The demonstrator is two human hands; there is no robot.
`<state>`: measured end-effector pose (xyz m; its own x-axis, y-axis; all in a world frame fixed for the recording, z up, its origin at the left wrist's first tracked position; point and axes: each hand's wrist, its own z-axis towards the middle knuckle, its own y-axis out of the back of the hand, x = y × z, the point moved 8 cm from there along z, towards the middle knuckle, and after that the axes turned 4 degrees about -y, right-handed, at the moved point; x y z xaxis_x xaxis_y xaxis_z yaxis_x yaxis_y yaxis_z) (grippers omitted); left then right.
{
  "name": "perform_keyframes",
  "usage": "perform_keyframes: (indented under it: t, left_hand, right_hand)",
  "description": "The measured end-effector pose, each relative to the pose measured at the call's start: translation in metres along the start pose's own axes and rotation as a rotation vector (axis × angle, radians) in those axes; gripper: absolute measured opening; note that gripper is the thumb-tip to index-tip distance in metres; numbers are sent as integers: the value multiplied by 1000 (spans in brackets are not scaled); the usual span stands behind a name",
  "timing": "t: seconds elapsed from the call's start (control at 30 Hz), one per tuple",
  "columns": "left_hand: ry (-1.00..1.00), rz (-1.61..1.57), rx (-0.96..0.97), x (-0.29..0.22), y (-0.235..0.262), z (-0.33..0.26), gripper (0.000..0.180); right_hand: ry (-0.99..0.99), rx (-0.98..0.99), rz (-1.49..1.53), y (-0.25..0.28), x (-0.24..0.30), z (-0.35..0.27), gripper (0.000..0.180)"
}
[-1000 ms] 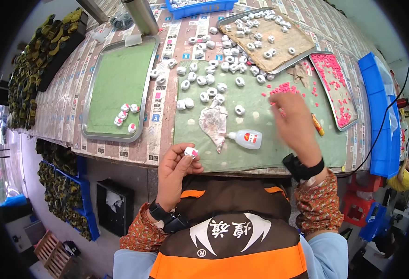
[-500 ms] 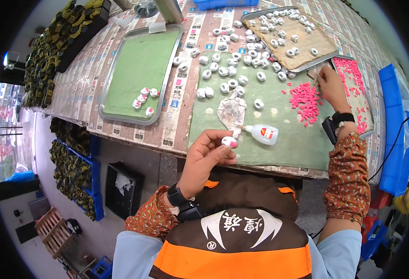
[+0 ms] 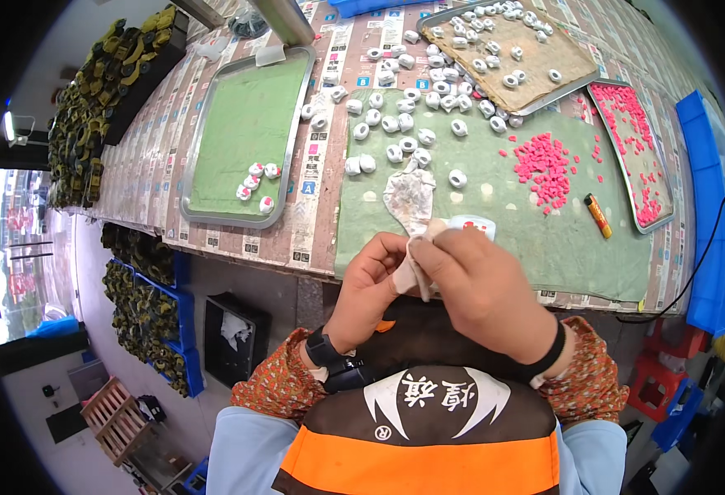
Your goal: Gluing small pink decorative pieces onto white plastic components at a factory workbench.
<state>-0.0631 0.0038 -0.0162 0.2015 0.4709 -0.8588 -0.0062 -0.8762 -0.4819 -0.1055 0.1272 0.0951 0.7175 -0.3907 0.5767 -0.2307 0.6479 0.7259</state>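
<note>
Both hands meet just past the near edge of the surface [image 3: 313, 247], over the green mat's [image 3: 544, 239] bare near strip. A crumpled, stained whitish cloth [image 3: 410, 198] trails from the mat into the right hand [image 3: 478, 285], pinched shut; the left hand [image 3: 371, 276] curls closed against it.

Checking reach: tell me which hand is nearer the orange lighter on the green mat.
Right. The right hand sits down-left of the orange lighter; the left hand lies farther left, beyond the right hand.
</note>
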Motion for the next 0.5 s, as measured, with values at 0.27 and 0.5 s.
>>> perform_keyframes:
  t: [0.27, 0.5]
  left_hand:
    - [52, 7, -53, -5, 5, -10, 28]
    - [-45, 123, -27, -10, 0, -12, 29]
  right_hand:
    - [-87, 48, -120, 5, -19, -22, 36]
    - [-171, -108, 113, 26, -23, -14, 39]
